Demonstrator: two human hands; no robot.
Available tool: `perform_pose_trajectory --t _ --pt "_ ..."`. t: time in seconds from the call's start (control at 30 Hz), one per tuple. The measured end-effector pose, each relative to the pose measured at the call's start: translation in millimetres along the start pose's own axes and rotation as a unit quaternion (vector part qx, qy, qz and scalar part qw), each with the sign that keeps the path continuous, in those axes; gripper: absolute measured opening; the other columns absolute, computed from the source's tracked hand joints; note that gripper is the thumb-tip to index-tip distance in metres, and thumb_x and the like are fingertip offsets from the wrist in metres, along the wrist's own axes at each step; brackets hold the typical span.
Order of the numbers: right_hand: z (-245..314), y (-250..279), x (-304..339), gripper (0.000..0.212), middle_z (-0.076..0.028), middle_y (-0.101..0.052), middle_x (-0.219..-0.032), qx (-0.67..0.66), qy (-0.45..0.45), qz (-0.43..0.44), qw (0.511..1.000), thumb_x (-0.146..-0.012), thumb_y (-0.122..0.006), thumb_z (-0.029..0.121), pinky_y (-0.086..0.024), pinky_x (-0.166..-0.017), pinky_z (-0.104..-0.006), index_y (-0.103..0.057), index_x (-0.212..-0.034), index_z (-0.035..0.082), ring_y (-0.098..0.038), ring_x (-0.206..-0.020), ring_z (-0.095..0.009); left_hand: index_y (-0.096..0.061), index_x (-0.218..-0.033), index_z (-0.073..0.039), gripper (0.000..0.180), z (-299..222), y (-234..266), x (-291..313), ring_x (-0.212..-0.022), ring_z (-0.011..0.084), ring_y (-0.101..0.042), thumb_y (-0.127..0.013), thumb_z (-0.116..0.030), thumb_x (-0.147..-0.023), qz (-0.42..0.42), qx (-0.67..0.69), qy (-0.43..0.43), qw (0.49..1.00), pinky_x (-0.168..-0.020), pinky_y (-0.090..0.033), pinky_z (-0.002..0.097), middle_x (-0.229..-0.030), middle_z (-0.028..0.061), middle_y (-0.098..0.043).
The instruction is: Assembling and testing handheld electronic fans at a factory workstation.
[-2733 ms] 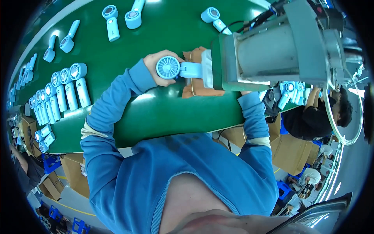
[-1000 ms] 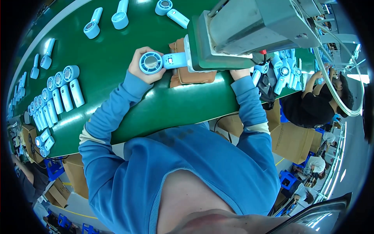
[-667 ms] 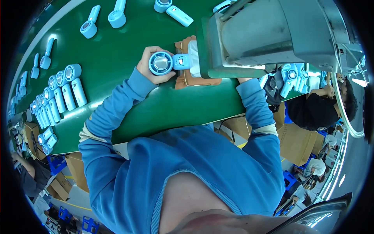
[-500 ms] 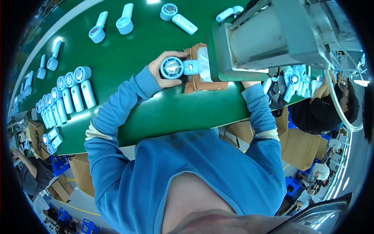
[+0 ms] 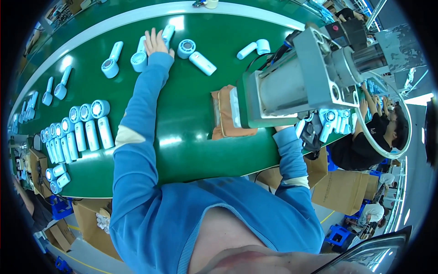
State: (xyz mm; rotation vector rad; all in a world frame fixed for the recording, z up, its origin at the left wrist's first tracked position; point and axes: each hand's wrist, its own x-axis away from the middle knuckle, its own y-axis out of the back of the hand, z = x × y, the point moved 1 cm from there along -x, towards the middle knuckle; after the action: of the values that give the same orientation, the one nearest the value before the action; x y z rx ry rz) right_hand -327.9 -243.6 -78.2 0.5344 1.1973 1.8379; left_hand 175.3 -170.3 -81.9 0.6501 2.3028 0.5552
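Observation:
My left hand point(image 5: 156, 43) reaches to the far part of the green table, its fingers stretched out and apart. Beside it, to the right, a light-blue handheld fan point(image 5: 169, 33) lies partly covered by the hand. Another fan point(image 5: 138, 61) rests just left of my wrist, its handle partly behind my fingers. My right hand point(image 5: 281, 128) is mostly hidden behind the grey press machine point(image 5: 292, 86); only a bit near the cuff shows, not its fingers. Under the press sits a brown padded block point(image 5: 224, 114) with a white piece on it.
A row of fans point(image 5: 91, 132) stands at the left of the table point(image 5: 182, 160). More fans lie along the far side, including a bent one point(image 5: 200, 61). Right of the press are a pile of fans point(image 5: 331, 121) and a co-worker in black point(image 5: 365, 141). Cardboard boxes point(image 5: 340, 192) stand below.
My left hand has gone from the brown block to the far side of the table. The fan it held is off the block. My right hand stays by the press.

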Motion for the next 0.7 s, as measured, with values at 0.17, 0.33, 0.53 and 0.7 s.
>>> perform_pose_trajectory --t 0.17,0.33,0.53,0.7 --pt "-6 -3 -7 0.044 -0.015 -0.062 -0.122 -0.033 0.014 -0.031 0.999 -0.085 -0.056 0.03 -0.044 -0.096 -0.0373 -0.061 -0.121 0.004 -0.058 -0.113 -0.03 -0.046 -0.13 -0.01 0.078 -22 10 -5 -0.114 0.0266 -0.055 -0.082 -0.008 -0.06 0.103 -0.211 -0.301 0.924 -0.099 -0.043 0.0365 -0.125 0.0152 -0.053" --pt "-14 -1 -8 0.041 -0.016 -0.063 -0.118 0.001 0.035 -0.037 0.999 -0.085 -0.055 0.03 -0.046 -0.092 -0.0384 -0.062 -0.117 0.005 -0.059 -0.109 -0.032 -0.046 -0.126 -0.012 0.074 -4 15 -1 -0.109 0.0258 -0.059 -0.079 -0.006 -0.059 0.262 -0.082 -0.158 0.949 -0.095 -0.046 0.0357 -0.123 0.013 -0.057" --pt "-22 -2 -17 0.034 -0.019 -0.067 -0.102 0.163 0.089 -0.047 0.982 -0.084 -0.055 0.029 -0.049 -0.075 -0.0425 -0.066 -0.104 0.004 -0.062 -0.088 -0.038 -0.041 -0.115 -0.005 0.064 -57 112 113 -0.097 0.0254 -0.065 -0.075 -0.003 -0.061 0.154 0.221 -0.126 0.955 -0.088 -0.05 0.0323 -0.109 0.0133 -0.065" --pt "-9 8 -19 0.031 -0.021 -0.067 -0.091 0.128 0.124 -0.089 0.98 -0.084 -0.054 0.028 -0.048 -0.068 -0.0452 -0.067 -0.095 0.003 -0.06 -0.076 -0.042 -0.036 -0.114 -0.003 0.067 -96 121 175 -0.098 0.0289 -0.065 -0.076 -0.002 -0.061 0.197 0.398 -0.076 0.893 -0.087 -0.051 0.0341 -0.105 0.017 -0.065"
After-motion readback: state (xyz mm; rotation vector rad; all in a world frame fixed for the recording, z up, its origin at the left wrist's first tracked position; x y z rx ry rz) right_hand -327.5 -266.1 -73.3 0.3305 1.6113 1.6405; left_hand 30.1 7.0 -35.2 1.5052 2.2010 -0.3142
